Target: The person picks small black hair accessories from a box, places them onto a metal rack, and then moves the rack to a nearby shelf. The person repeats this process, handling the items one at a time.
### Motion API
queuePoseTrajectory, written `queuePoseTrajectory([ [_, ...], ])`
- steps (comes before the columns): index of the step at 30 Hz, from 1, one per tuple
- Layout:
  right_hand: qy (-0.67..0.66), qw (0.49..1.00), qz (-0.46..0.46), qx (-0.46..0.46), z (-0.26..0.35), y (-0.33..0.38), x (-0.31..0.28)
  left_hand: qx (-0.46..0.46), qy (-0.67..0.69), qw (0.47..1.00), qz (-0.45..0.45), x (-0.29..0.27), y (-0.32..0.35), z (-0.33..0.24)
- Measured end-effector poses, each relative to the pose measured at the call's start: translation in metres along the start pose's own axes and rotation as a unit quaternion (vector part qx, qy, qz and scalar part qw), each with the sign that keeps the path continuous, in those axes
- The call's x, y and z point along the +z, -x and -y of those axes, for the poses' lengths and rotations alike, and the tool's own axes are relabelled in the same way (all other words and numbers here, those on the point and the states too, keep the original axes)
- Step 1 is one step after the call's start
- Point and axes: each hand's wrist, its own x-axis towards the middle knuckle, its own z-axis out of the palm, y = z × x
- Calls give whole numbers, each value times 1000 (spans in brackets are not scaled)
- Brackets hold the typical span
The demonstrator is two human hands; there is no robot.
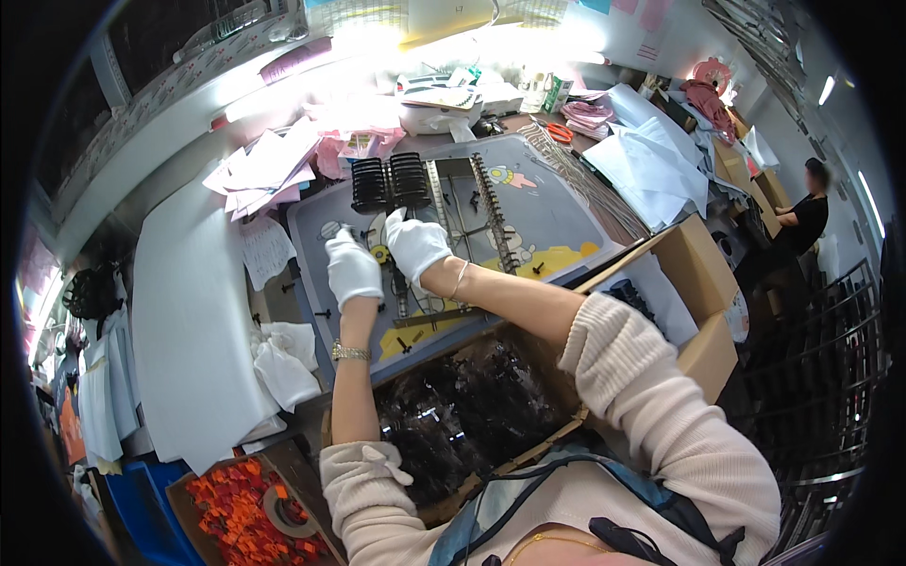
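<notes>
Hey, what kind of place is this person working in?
Probably a small workshop or factory assembly bench. White-gloved hands, left and right, work at rows of black plastic clips on a grey cartoon-printed board, with an open brown cardboard box and stacked white paper sheets nearby.

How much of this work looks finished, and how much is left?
Done: two rows of black clips stand packed together at the far end of the grey printed board. In hand: the gloved left hand and right hand work close together just below those rows; what the fingers hold is too small to tell. Left: the open cardboard box is full of bagged black parts, so much apparently remains.
</notes>
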Motion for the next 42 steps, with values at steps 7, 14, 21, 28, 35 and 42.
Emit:
queuePoseTrajectory([
  [7,-706,666,142,195,-70,33,-35,-319,700,627,124,-112,59,-62],
  [14,-819,488,281,110,-107,196,-109,-486,750,261,364,-105,202,-106],
  [21,-550,757,351,30,-144,293,-117,-438,711,366,411,-120,273,-130],
  [28,-413,888,201,-38,-146,323,-89,8,127,956,264,-109,288,-201],
  [35,-453,832,289,-135,-144,334,-68,123,116,959,228,-121,305,-199],
  [42,-488,848,202,-41,-202,338,-75,-64,-76,965,243,-120,306,-193],
])
